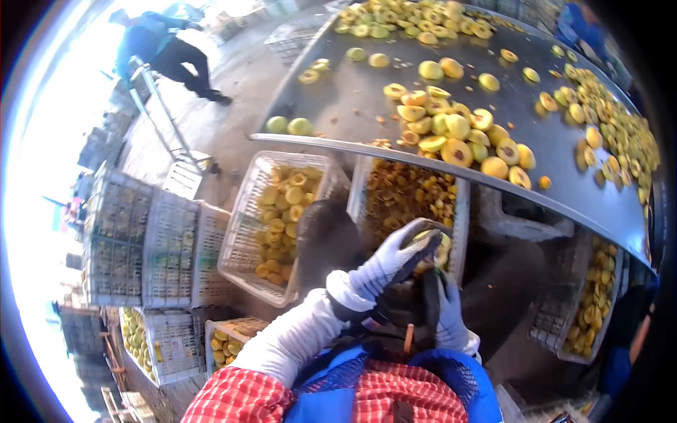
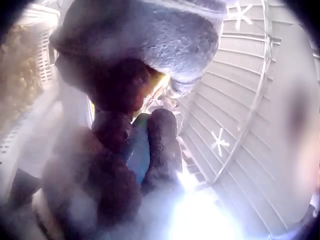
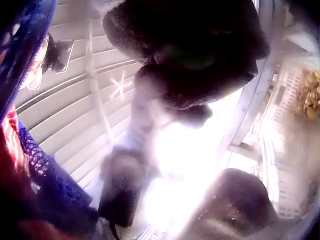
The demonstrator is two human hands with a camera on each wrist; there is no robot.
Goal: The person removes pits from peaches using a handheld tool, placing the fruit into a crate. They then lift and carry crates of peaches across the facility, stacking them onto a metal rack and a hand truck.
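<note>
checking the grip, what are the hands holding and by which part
The left hand holds a fruit, exact spot hidden; the right hand grips a tool by its blue handle.

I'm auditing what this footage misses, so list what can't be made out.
Yellow-green fruit in hand, head view: mostly hidden by the grey-gloved left hand.
Slim blue-green tool, left wrist view: type unclear, ends lost among dark gloved fingers.
Dark-gloved right hand, right wrist view: finger detail lost in shadow against glare.
Dark metal table, head view: far end cut off by the top edge.
</note>
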